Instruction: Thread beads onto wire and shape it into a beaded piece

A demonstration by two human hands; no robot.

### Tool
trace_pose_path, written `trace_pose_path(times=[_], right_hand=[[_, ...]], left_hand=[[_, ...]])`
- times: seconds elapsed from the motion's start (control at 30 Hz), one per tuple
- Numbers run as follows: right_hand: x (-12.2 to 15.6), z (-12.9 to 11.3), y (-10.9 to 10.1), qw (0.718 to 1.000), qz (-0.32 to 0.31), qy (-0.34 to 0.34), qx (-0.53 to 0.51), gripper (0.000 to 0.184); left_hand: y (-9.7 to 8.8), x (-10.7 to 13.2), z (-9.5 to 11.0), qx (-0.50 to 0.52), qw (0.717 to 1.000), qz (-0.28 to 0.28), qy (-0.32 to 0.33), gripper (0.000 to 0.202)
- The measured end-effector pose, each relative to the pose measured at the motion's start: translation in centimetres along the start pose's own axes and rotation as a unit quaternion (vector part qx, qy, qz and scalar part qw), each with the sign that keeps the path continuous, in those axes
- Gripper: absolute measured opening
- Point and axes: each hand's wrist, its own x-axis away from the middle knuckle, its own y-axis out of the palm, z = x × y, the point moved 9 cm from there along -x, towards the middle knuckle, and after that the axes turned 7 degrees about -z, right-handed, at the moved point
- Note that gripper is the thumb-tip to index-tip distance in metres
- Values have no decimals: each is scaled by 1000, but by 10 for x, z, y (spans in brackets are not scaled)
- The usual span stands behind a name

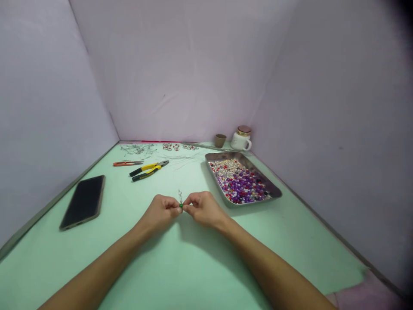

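Note:
My left hand (160, 210) and my right hand (204, 208) meet over the middle of the green table (180, 267). Both are closed in a pinch on a small beaded wire piece (180, 201) with a green bead at its lower end and pale beads above. The piece stands upright between my fingertips. A metal tray (274, 189) full of purple, red and silver beads lies just to the right of my right hand.
Yellow-handled pliers (149, 168) and small orange snips (127, 163) lie at the back left. A black phone (84, 200) rests on the left. Loose wires (138, 149) and finished bead pieces (176, 147) sit near the back wall, beside a brown cup (220, 140) and a white lidded mug (241, 138).

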Motion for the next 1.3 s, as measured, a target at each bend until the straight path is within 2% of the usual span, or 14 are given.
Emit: trace_pose_path(times=[0.13,0.3,0.43,0.53,0.63,0.7,0.77,0.83,0.87,0.93,1.0,1.1,1.2,1.3], right_hand=[[3,-8,-6,999,17,-14,47,16],[10,-24,-11,984,58,-53,162,18],[12,-26,-10,971,30,-31,234,19],[13,-23,-20,968,-30,-9,250,16],[13,-19,-57,980,-49,-10,191,20],[11,-15,-98,989,-15,-16,150,24],[7,0,-141,992,30,-3,125,27],[5,26,-179,986,68,48,144,24],[5,45,-194,978,75,97,169,22],[7,84,-210,961,56,190,191,21],[10,115,-213,951,25,246,185,20],[14,143,-199,943,-26,296,147,25],[10,144,-174,946,-73,302,96,32],[-3,122,-155,965,-82,245,41,39]], left_hand=[[-5,0,-7,69,996,39,-35,17],[-11,2,-10,137,985,91,-51,16],[-24,0,-16,154,979,128,-49,16],[-37,-4,-22,180,971,151,-51,20],[-37,-8,-29,207,968,132,-58,23],[-30,-10,-31,212,970,105,-58,24],[-22,-10,-32,210,972,88,-61,26],[-17,-10,-35,206,972,87,-68,27],[-16,-10,-36,203,972,90,-71,27],[-14,-10,-37,198,973,90,-74,28],[-13,-11,-37,195,974,87,-74,29],[-14,-11,-38,200,972,92,-79,29],[-14,-10,-37,203,971,94,-82,30],[-13,-9,-36,210,970,96,-80,31]])
